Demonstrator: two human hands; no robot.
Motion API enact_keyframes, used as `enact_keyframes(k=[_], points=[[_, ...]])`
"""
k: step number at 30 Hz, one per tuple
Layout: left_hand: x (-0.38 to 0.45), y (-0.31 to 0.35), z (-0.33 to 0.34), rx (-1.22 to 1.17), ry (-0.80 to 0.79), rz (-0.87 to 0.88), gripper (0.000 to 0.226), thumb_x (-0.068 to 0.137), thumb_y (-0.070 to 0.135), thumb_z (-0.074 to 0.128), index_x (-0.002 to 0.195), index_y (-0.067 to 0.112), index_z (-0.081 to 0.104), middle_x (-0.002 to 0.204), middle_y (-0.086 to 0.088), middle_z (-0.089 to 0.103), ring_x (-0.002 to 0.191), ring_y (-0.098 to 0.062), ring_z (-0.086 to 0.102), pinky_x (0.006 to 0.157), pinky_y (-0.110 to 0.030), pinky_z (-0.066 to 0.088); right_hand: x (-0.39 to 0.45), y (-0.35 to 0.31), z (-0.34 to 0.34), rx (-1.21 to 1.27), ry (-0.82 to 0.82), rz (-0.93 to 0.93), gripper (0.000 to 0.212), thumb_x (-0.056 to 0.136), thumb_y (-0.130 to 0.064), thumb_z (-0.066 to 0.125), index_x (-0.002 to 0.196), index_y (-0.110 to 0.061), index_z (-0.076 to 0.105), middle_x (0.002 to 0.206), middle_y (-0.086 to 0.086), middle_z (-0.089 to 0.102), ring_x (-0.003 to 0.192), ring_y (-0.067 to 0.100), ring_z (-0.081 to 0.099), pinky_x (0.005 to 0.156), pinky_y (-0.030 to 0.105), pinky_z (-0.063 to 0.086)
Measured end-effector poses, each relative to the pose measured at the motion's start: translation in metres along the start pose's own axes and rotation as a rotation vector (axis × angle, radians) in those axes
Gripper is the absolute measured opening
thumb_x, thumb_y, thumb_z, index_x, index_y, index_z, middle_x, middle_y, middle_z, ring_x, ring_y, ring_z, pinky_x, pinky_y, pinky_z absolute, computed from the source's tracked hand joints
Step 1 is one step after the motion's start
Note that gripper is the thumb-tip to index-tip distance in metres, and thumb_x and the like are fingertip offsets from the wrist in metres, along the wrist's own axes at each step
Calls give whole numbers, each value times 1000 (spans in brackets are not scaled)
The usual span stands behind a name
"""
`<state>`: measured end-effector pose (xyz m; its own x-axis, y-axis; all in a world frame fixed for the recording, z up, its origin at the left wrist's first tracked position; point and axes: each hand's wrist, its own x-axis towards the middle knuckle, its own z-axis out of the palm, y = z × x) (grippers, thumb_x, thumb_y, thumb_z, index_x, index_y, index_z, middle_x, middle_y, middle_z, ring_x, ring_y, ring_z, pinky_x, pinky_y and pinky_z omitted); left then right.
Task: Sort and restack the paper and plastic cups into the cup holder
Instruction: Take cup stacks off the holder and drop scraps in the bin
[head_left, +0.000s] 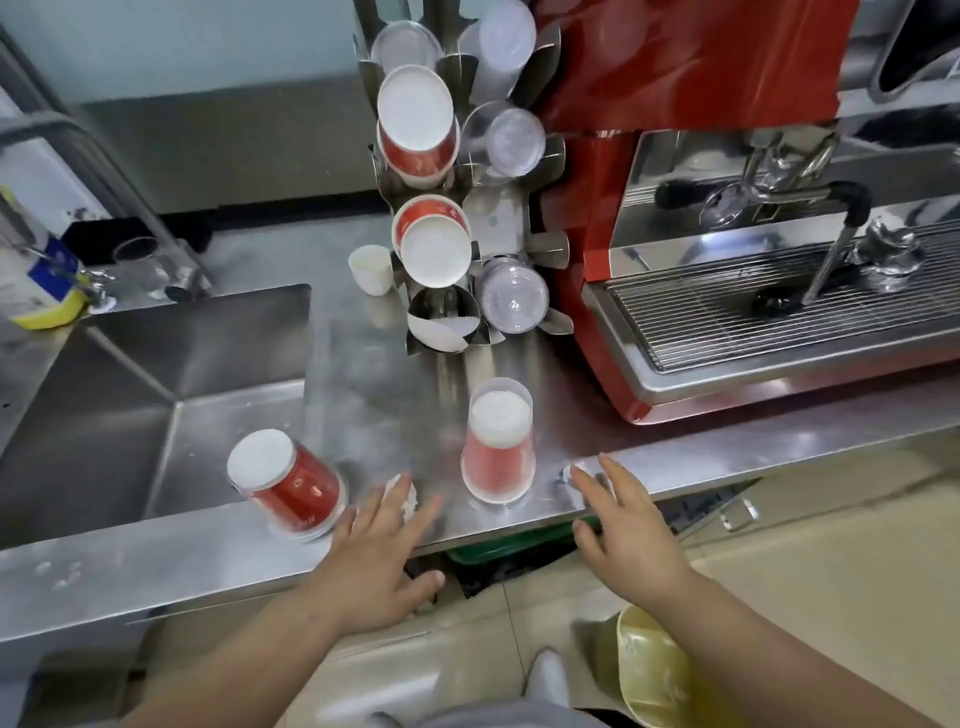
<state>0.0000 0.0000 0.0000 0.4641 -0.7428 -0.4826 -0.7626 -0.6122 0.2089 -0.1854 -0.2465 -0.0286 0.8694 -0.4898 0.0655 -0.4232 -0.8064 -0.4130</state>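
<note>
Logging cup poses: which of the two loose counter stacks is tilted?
The stack beside the sink, near the left hand, leans; the middle stack stands upright.

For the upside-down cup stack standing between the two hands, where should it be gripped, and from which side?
Probably round the middle of the side wall of the mixed cup stack, from the near right, where the open right hand is closest. It stands upright, mouth down on the counter, so the rim offers no hold.

bare counter (384, 395) between two upturned cup stacks (497, 441), cup holder (511, 228) behind
</note>
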Motion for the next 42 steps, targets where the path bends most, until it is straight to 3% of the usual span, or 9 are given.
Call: enact_keyframes(k=[5,8,11,14,17,20,29,36,42], points=[[12,-1,-4,38,65,32,89,70,72,15,153,42,2,164,-3,-13,151,-28,-10,119,-47,2,17,2,9,-49,-59,-12,53,75,-17,70,126,-18,57,137,24,50,121,41,51,98,47,43],[20,-4,-2,62,105,47,85,74,65,19,153,35,20,164,-5,5,151,-30,7,117,-48,15,26,1,13,-82,-76,27,46,77,-18,68,122,-20,60,131,18,55,111,41,55,90,47,48],[29,-11,1,80,220,90,59,83,49,39,138,30,47,150,-8,41,135,-34,42,99,-49,41,37,2,15,-58,-109,22,35,82,-12,58,117,-17,63,124,14,57,106,40,53,92,41,46],[39,-16,5,11,302,124,37,80,28,65,117,27,62,131,-6,57,119,-33,54,88,-46,47,44,2,15,-13,-101,18,28,81,-4,58,105,-12,70,110,12,63,97,38,55,87,36,48],[44,-18,2,-90,308,142,22,83,16,66,104,23,68,128,-4,57,120,-30,51,96,-37,43,51,4,14,18,-103,26,22,76,1,63,92,-10,73,95,12,67,84,39,60,77,34,50],[50,-23,-1,-113,290,154,18,81,10,67,97,19,71,122,-5,58,114,-30,50,91,-26,38,56,4,9,-7,-145,78,17,77,0,61,85,-9,74,91,13,65,82,36,61,71,33,51],[51,-18,-16,-58,167,202,15,79,11,62,84,22,71,102,0,59,95,-21,51,81,-28,45,65,-11,-10,-96,-291,160,24,88,-11,53,102,-17,71,108,9,60,92,30,62,76,27,47],[43,-11,-33,-40,104,298,22,79,9,56,91,21,72,105,1,61,102,-19,56,88,-28,46,71,-28,-29,-210,-381,192,27,85,-13,54,102,-22,73,109,6,66,101,26,61,80,26,47],[33,-9,-59,39,35,410,31,88,13,52,115,21,67,118,-1,59,109,-21,56,88,-28,45,75,-46,-50,-239,-364,201,21,81,-19,53,86,-26,73,94,-2,72,94,21,65,74,25,49]])
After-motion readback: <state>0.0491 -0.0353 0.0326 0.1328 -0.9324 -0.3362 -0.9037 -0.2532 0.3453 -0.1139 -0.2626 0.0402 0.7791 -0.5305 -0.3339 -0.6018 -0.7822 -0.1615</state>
